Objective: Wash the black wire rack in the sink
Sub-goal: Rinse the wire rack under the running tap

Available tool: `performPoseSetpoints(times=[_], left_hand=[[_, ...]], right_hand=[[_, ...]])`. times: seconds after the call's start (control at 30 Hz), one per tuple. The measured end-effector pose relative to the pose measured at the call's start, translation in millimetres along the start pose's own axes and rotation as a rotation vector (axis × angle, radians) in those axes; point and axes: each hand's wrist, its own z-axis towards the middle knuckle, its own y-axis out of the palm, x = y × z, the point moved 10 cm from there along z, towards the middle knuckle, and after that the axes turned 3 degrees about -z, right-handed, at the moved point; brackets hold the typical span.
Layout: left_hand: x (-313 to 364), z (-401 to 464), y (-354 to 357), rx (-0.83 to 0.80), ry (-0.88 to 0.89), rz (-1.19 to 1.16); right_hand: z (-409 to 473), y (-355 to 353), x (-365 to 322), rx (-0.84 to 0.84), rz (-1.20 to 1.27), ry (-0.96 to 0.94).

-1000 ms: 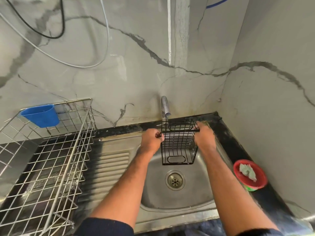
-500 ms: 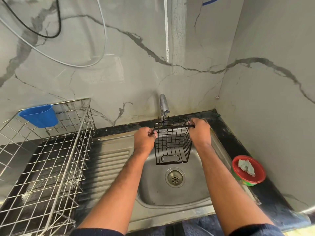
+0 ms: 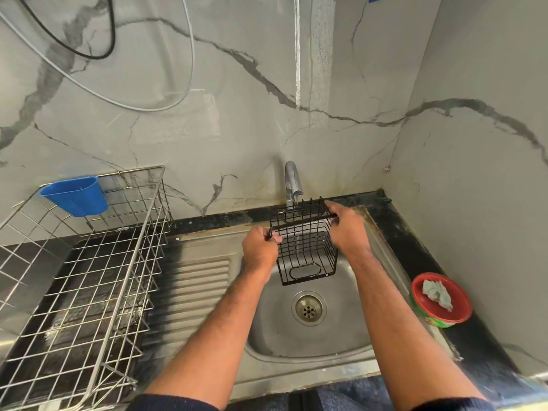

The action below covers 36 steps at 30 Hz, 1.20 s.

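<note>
The black wire rack (image 3: 305,247) is a small box-shaped basket held upright above the steel sink (image 3: 296,336), right under the tap (image 3: 292,180). A thin stream of water falls from the tap into the rack. My left hand (image 3: 259,249) grips the left end of its top rim. My right hand (image 3: 345,228) grips the right end of the rim. The rack's bottom hangs above the drain (image 3: 308,308) without touching the basin.
A large steel wire dish basket (image 3: 89,277) stands on the counter to the left, with a blue plastic cup (image 3: 75,195) hooked on its back edge. A red bowl (image 3: 441,301) holding a crumpled cloth sits on the dark counter at the right. Marble walls close the corner.
Both hands have carried the rack back and up, closer under the tap's spout. The rack has tilted slightly, its left end lower than its right.
</note>
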Motion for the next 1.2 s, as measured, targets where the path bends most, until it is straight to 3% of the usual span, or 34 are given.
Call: performPoseSetpoints(times=[1.03, 1.2], left_hand=[[-8, 11, 12, -0.061, -0.056, -0.053], [-11, 6, 10, -0.085, -0.072, -0.048]], right_hand=[[-2, 0, 11, 0.093, 0.103, 0.058], [-7, 6, 17, 0.094, 0.256, 0.15]])
